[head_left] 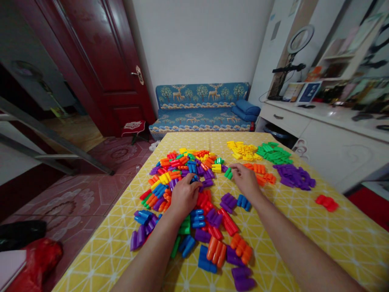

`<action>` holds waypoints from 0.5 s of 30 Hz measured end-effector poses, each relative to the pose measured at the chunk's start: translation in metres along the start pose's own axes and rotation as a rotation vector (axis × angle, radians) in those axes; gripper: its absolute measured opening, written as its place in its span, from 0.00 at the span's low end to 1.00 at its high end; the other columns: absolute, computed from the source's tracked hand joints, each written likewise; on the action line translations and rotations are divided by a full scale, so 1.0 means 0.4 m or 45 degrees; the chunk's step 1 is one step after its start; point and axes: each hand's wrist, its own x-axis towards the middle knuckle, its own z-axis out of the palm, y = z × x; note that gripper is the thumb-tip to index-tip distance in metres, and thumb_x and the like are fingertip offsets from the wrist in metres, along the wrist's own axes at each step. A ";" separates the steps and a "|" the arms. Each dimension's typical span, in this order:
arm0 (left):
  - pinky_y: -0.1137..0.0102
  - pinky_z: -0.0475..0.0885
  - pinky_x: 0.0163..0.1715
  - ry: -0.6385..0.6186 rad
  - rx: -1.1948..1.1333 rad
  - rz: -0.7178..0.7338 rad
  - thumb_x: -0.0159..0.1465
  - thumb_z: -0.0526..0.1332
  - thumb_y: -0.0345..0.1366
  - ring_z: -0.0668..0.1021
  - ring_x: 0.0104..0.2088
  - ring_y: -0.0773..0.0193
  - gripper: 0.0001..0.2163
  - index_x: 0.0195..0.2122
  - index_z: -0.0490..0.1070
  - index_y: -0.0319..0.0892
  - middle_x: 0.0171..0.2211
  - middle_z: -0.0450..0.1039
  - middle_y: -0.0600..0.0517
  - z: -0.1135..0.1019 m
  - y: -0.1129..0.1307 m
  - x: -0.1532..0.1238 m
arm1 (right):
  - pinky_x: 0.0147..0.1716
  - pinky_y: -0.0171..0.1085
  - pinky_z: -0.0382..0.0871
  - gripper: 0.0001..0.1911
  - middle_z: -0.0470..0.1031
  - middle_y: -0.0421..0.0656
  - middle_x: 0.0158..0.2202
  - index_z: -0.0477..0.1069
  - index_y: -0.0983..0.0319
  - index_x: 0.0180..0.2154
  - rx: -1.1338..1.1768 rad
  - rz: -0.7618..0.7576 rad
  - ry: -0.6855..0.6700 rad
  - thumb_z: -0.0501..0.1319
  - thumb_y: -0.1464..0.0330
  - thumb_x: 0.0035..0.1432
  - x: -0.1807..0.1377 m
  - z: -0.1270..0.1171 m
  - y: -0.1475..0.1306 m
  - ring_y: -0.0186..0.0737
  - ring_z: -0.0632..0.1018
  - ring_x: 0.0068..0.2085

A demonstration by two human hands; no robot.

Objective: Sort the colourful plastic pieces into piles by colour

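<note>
My left hand [186, 194] is over the mixed pile of plastic toy blocks [164, 178], its fingers closed at a blue block [194, 178] partly hidden by them. To the right, my right hand [245, 179] pinches a green block [228, 173] between thumb and fingers, just above the table. A yellow block [216, 168] is close to it. The blocks look like joined, round-ended tubes in red, orange, yellow, green, blue and purple. Below my right hand are a purple block [228, 202] and a blue block [243, 202].
Sorted groups are at the right: yellow [243, 151], green [274, 153], orange [266, 178], purple [294, 177] and a red piece [326, 202]. A yellow patterned cloth [282, 227] covers the table. Beyond are a blue sofa [200, 115] and a white cabinet [331, 142].
</note>
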 end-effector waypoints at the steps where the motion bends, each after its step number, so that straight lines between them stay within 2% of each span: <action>1: 0.67 0.74 0.40 -0.001 0.001 -0.005 0.64 0.56 0.30 0.78 0.42 0.59 0.12 0.41 0.79 0.47 0.50 0.70 0.48 0.000 0.001 0.000 | 0.36 0.38 0.72 0.13 0.79 0.44 0.35 0.74 0.60 0.42 -0.026 0.032 0.055 0.54 0.69 0.59 0.024 -0.032 0.034 0.42 0.79 0.35; 6: 0.66 0.74 0.40 -0.002 -0.002 -0.004 0.64 0.56 0.31 0.78 0.42 0.59 0.12 0.41 0.79 0.48 0.51 0.70 0.48 0.001 0.000 -0.001 | 0.37 0.43 0.70 0.10 0.79 0.50 0.32 0.76 0.66 0.38 -0.307 0.303 0.279 0.58 0.74 0.54 0.161 -0.215 0.211 0.45 0.79 0.33; 9: 0.67 0.74 0.40 0.002 -0.010 0.000 0.64 0.56 0.31 0.78 0.43 0.59 0.12 0.41 0.78 0.48 0.50 0.70 0.48 0.004 -0.003 -0.001 | 0.41 0.45 0.68 0.13 0.79 0.57 0.37 0.75 0.70 0.41 -0.333 0.344 0.354 0.55 0.76 0.56 0.211 -0.278 0.258 0.46 0.80 0.37; 12: 0.67 0.74 0.40 0.001 -0.011 0.003 0.64 0.56 0.31 0.78 0.43 0.59 0.12 0.41 0.79 0.47 0.50 0.70 0.48 0.004 -0.003 -0.001 | 0.45 0.45 0.68 0.17 0.78 0.57 0.43 0.73 0.69 0.47 -0.262 0.223 0.352 0.54 0.75 0.57 0.213 -0.265 0.249 0.47 0.79 0.43; 15: 0.66 0.75 0.41 0.005 -0.007 -0.001 0.64 0.56 0.31 0.78 0.42 0.59 0.12 0.41 0.79 0.47 0.50 0.70 0.48 0.003 0.000 -0.001 | 0.45 0.45 0.71 0.16 0.78 0.51 0.45 0.74 0.64 0.46 -0.147 0.077 0.263 0.56 0.73 0.56 0.167 -0.188 0.201 0.46 0.79 0.42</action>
